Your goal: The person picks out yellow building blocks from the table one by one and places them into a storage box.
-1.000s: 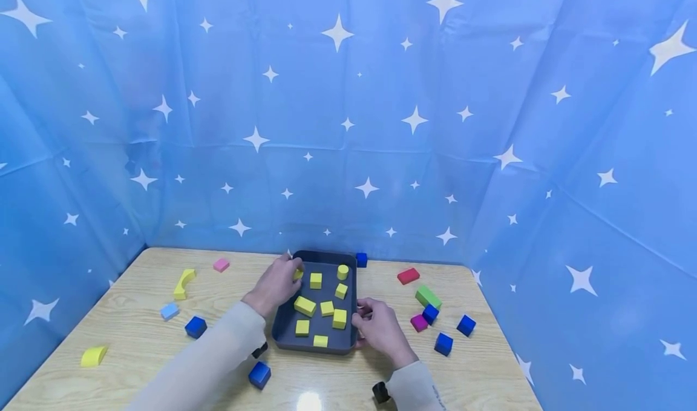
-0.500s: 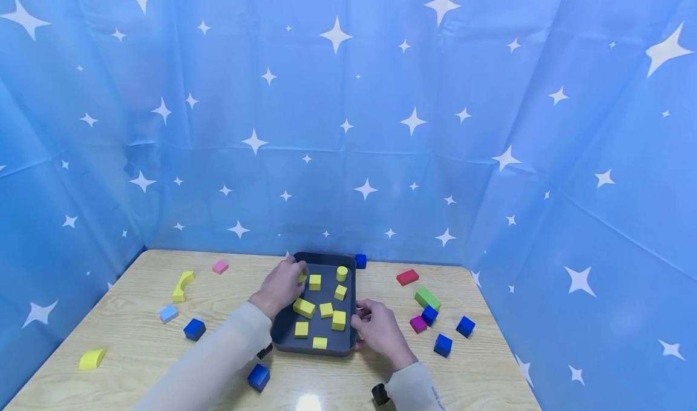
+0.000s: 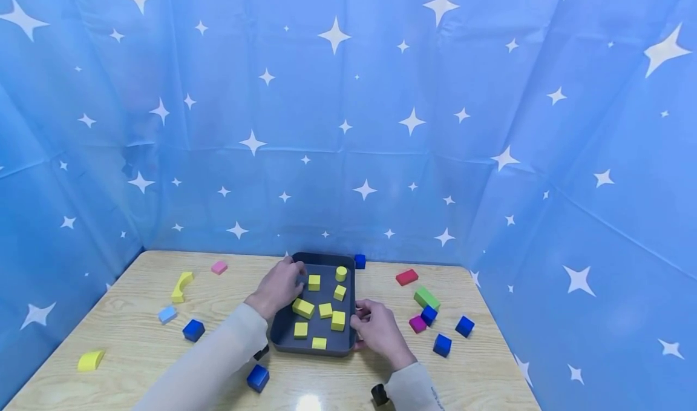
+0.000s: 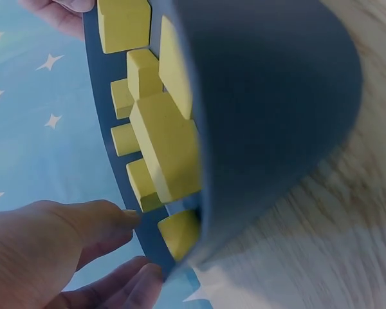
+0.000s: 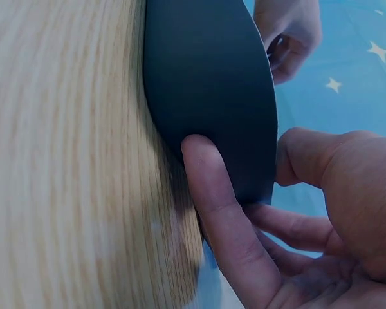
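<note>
A dark grey tray (image 3: 326, 292) stands on the table with several yellow blocks inside, among them a cylinder (image 3: 340, 273). My left hand (image 3: 279, 285) is at the tray's far left corner, fingers over the rim. In the left wrist view, its thumb and fingers are apart with nothing between them, and a yellow block (image 4: 180, 234) lies just beside the fingertips inside the tray. My right hand (image 3: 378, 331) holds the tray's right side. The right wrist view has the thumb at the rim and the index finger (image 5: 209, 174) against the outer wall (image 5: 212, 84).
Left of the tray lie a yellow arch (image 3: 182, 287), a pink block (image 3: 219, 267), a light blue block (image 3: 167, 314), blue cubes (image 3: 258, 378) and a curved yellow block (image 3: 91, 360). To the right are a red block (image 3: 406, 277), a green block (image 3: 427, 298), a magenta block (image 3: 417, 324) and several blue cubes.
My left hand moved slightly right over the tray with a yellow block, let it go inside and drew back a little left. The right hand has stayed in place.
</note>
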